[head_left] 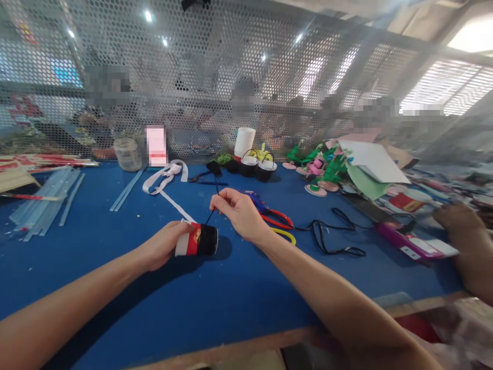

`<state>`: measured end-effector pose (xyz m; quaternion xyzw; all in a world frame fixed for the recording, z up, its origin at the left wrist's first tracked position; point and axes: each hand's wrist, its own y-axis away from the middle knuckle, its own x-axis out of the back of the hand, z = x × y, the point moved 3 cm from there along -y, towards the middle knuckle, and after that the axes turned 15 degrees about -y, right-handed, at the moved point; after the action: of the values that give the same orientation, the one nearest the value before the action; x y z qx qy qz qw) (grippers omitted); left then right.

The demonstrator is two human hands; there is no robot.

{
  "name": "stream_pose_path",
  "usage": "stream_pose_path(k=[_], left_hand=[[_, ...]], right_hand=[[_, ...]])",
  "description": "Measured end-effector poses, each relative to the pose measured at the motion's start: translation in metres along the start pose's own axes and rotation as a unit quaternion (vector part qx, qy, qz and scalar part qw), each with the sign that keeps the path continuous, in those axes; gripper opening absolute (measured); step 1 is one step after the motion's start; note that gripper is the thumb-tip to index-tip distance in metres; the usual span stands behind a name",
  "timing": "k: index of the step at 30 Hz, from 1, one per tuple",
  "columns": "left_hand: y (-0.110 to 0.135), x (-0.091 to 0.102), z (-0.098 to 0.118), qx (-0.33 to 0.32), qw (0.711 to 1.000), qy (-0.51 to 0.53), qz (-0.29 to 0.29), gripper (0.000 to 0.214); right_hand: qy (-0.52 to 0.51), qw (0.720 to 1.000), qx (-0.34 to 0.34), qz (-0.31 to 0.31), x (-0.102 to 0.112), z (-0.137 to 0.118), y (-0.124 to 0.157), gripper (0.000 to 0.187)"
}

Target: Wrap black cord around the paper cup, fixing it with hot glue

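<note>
My left hand (164, 244) is wrapped round a paper cup (192, 239) tipped on its side. The cup is white with a red printed band, and black yarn covers it near the rim at right. Between thumb and finger of my right hand (236, 209), closed in a pinch, runs a strand of black yarn (210, 217) pulled taut up from the cup. Beyond the hand the strand leads toward a small black yarn ball (214, 167). A white ribbon (177, 206) stretches from beside my left fingers to a loose coil on the blue table (154, 313).
Scissors (279, 220) lie right of my right hand. Behind stand two black-covered cups (265, 169) with handles and a cup stack (245, 143). Glue sticks (46, 200) lie left. A purple box (408, 242), green-and-pink crafts (318, 167) and another person's hand (458, 221) are at right.
</note>
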<state>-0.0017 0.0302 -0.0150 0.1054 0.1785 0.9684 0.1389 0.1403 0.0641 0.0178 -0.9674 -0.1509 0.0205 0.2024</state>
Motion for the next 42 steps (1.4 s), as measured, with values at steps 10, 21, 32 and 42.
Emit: stream_pose_path(k=[10, 21, 32, 42], left_hand=[[-0.001, 0.0, 0.0, 0.077, 0.995, 0.059, 0.012, 0.014], [0.004, -0.007, -0.004, 0.044, 0.998, -0.011, 0.036, 0.016], [0.015, -0.012, -0.002, 0.004, 0.997, -0.074, 0.032, 0.016], [0.02, -0.013, -0.001, -0.038, 0.996, -0.076, -0.004, 0.019]], right_hand=[[-0.01, 1.0, 0.027, 0.004, 0.002, -0.007, 0.002, 0.019], [0.024, 0.999, 0.044, -0.008, 0.001, -0.006, 0.004, 0.019], [0.056, 0.998, 0.022, -0.01, 0.001, 0.003, 0.001, 0.021], [0.105, 0.994, 0.005, -0.031, -0.001, 0.005, 0.001, 0.021]])
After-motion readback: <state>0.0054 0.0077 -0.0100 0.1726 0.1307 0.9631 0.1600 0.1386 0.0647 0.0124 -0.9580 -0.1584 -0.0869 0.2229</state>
